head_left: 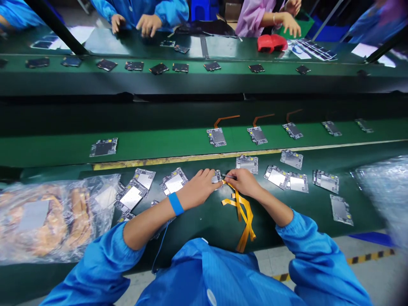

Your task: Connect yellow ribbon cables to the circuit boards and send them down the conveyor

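Observation:
My left hand (199,186), with a blue band at the wrist, is closed on a small circuit board (217,176) at the middle of the green bench. Its fingers cover most of that board. My right hand (245,182) pinches thin grey tweezers (228,176), whose tip points at the board's right edge. Just below the tweezers lies a loose bunch of orange flex cables (245,221), one end reaching up to the board. Whether a cable touches the board is hidden by my fingers. More circuit boards (174,182) lie around both hands.
Clear plastic bags of orange cables (47,221) lie at the left, with boards stacked beside them. Ahead runs a green conveyor belt (159,144) carrying boards, some with cables attached. Plastic wrap (382,187) lies at the right. Co-workers' hands (149,25) are across the line.

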### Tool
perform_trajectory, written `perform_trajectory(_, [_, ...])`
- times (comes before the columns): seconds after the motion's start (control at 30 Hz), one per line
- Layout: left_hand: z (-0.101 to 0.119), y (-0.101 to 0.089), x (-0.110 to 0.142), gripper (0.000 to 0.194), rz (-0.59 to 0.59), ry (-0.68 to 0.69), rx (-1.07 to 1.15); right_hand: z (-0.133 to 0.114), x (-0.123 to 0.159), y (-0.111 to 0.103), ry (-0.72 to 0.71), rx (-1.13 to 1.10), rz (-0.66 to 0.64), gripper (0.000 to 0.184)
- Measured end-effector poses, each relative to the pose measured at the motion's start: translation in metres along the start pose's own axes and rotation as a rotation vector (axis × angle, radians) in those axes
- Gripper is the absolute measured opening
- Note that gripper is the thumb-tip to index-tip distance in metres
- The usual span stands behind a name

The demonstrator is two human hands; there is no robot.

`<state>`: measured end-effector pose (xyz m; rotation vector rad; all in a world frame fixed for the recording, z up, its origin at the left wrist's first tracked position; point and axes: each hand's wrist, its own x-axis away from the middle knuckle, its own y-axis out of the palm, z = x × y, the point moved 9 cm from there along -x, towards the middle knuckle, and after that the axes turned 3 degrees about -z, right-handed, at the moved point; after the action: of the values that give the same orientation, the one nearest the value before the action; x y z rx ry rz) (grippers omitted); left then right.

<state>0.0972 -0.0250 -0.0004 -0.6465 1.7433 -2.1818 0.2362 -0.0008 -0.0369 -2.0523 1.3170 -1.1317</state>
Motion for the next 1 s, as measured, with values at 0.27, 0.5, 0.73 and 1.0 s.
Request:
perform_trajectory(0.27, [0.004, -0.001, -0.006, 0.050, -0.025, 0.001, -0.021, -0.003, 0.001, 0.001, 0.006, 0.025, -0.005, 0.013])
perform_trajectory(0.5, [0.006, -0.002, -0.009, 0.046, -0.035, 0.015, -0.047, -0.021, 0.011, -0.015, -0.122, 0.206, 0.039, 0.035])
perform_trajectory(0.73, [0.006, 0.000, -0.008, 0.044, -0.034, 0.003, -0.058, -0.035, 0.008, -0.003, -0.202, 0.212, -0.024, 0.015])
perform_trajectory(1.0, [0.007, -0.003, -0.007, 0.051, -0.042, -0.006, -0.105, -0.027, 0.004, -0.002, -0.177, 0.285, -0.048, 0.014])
